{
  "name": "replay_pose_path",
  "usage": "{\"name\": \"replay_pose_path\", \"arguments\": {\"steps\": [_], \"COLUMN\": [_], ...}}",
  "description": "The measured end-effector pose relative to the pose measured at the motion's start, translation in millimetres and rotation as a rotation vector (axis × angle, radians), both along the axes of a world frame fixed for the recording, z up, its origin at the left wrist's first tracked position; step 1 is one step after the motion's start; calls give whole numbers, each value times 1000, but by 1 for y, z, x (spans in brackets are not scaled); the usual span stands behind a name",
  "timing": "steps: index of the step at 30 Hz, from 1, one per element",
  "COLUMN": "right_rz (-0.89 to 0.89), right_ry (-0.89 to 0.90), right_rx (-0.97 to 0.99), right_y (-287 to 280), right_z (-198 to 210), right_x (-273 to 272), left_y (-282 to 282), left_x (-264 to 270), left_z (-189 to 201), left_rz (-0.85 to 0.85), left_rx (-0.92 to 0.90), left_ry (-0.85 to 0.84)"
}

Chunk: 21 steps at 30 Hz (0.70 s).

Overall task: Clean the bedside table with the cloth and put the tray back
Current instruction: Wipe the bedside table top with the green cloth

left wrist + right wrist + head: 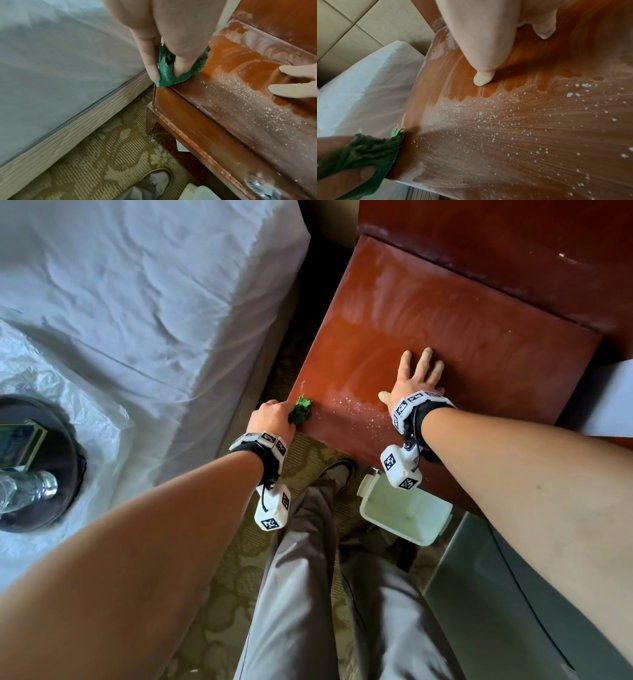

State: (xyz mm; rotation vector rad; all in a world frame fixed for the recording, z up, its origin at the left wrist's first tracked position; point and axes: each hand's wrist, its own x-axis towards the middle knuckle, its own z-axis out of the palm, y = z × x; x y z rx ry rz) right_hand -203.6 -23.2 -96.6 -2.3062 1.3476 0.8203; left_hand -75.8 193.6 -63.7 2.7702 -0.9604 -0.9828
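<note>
We see the left hand [272, 416] bunched round a green terry cloth [301, 412], thumb & fingers curled into its nubby pile, pressing it on the near-left corner of the tabletop [479, 344]. In the left wrist view the cloth [173, 73] folds over the corner edge, thumb on the bed side, other fingers dug in from above. The right hand [416, 374] lies flat on the tabletop w/ fingers spread & straight, gripping nothing; the right wrist view shows a fingertip [482, 79] pressed to the wood.

The tabletop is glossy reddish-brown wood, rectangular, w/ a raised back panel. It's coated in a whitish film streaked in arcs & fan-like strokes, plus pale crumbs [488, 116] scattered along the front strip btwn the two hands. A metal knob [255, 184] sits on the drawer front below.

The tray [68, 474], round & dark, rests on crinkled clear plastic sheeting [85, 392] on the bed [137, 285], well apart from the tabletop; it carries a clear glass bottle [30, 487] & a flat greenish box [20, 443]. The bed has wrinkled white sheets. On the patterned woven carpet [308, 467] near the table front stands a cream plastic bin [404, 511], squarish w/ rounded corners.
</note>
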Motion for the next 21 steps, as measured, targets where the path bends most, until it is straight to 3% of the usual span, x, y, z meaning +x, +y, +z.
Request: {"name": "replay_pose_path", "arguments": {"steps": [8,15,21], "right_rz": [18,24,18], "right_ry": [4,34,22], "right_rx": [-6,10,2], "right_y": [-1,-1,-1], "right_z": [-2,1,1], "right_x": [-1,1,1], "left_y": [8,-18,-70], "left_x": [-36,17,45], "left_z": [-6,7,-3], "left_rz": [-68,7,-139], "left_rx": [-66,-188,-193], "left_ry": [97,-82,-159]}}
